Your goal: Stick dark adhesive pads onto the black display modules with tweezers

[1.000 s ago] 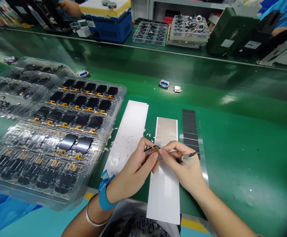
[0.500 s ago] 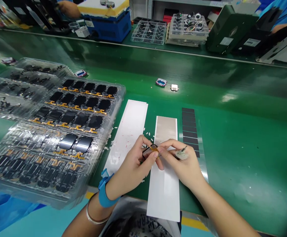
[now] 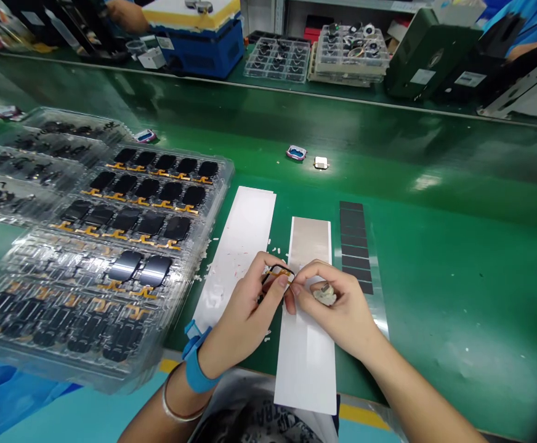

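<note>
My left hand (image 3: 250, 307) grips a small watch-sized display screen (image 3: 279, 271) with a dark rim and an orange flex cable, tilted above a white sheet. Thumb and fingertips of my right hand (image 3: 337, 301) are pinched together at the screen's right edge; whether they hold a small piece there is hidden. A pale crumpled wad (image 3: 325, 295) sits in the curl of my right hand. Below both hands lies the white sheet (image 3: 306, 369) with a greyish-beige upper part. To its left is another white sheet (image 3: 250, 224) with small scraps around it.
Stacked clear trays (image 3: 225, 178) of black screens with orange cables fill the left. A clear strip with dark rectangles (image 3: 355, 243) lies at right. Small watch cases (image 3: 297, 152) and a small shiny part (image 3: 321, 163) sit further back. A raised shelf holds a blue machine (image 3: 199, 49).
The screen has tilted in my left hand, showing more of its face and orange cable. My right fingertips have shifted slightly left and down, and the wad has turned.
</note>
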A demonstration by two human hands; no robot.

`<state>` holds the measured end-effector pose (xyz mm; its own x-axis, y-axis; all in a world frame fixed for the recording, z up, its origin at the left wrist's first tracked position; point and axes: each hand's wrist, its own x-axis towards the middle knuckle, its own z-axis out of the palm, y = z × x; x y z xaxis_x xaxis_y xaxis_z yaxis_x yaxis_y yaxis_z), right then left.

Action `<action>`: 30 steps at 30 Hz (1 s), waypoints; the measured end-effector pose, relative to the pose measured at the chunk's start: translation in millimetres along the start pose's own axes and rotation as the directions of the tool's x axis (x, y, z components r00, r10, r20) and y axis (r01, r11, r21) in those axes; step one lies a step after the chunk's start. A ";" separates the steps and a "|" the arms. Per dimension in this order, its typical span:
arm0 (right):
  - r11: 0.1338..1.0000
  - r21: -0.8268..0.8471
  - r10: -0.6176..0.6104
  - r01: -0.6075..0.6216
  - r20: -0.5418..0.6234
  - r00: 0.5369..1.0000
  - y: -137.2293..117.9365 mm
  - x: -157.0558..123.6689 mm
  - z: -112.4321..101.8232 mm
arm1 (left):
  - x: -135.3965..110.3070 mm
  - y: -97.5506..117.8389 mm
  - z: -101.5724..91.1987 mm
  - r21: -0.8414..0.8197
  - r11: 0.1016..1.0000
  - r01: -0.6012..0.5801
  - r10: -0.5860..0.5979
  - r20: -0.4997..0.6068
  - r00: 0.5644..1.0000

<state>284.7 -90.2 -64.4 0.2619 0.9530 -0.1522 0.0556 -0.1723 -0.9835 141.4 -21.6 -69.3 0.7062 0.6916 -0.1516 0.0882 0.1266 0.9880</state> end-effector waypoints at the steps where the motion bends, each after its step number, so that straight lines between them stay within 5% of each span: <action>1: 1.000 0.022 0.015 -0.015 0.018 1.000 -0.3 -0.4 0.0 | 0.2 -0.5 0.1 -0.013 1.000 0.000 0.001 0.007 1.000; 22: 0.992 0.119 0.030 -0.040 0.078 0.996 -0.6 -1.2 -1.1 | -2.1 -3.4 3.8 0.009 1.000 -0.004 0.004 0.040 0.999; 26: 0.981 0.134 -0.130 0.140 -0.084 0.988 -1.4 3.1 -26.8 | -4.1 -1.5 3.0 0.081 0.997 0.011 -0.014 0.030 0.999; 30: 0.965 -0.018 -0.253 0.260 -0.305 0.918 1.8 5.5 -47.9 | -8.7 3.3 3.6 0.401 0.912 -0.086 0.055 0.087 0.995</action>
<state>332.4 -97.3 -62.3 0.5199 0.8429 0.1389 0.1389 0.0771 -0.9873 138.1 -29.8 -64.6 0.7687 0.6326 -0.0942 0.3015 -0.2286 0.9257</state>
